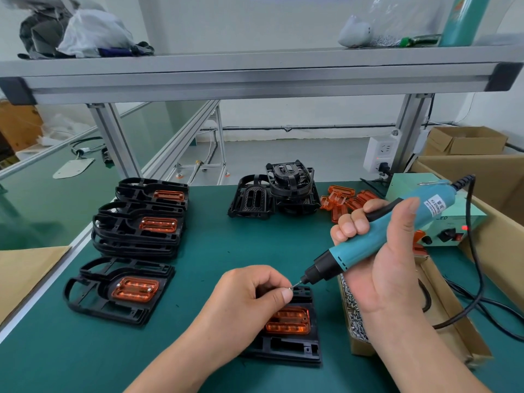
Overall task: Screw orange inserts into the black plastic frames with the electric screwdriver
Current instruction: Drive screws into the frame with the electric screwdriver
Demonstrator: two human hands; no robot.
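Screwdriver, electric, teal [350,256]: clasped in right hand [391,268], tilted, bit pointing down-left above work frame.
Screw [289,288]: pinched between thumb and forefinger of left hand [249,296], touching bit tip.
Work frame, black [286,347]: flat on green mat [198,279] beneath both hands; orange insert [289,321] seated in it.
Fitted frames [136,228]: three stacks, left side of mat.
Bare frames [283,188]: heap, far centre.
Loose inserts [343,202]: pile just right of bare frames.
Screw box [351,313]: cardboard, right of work frame.
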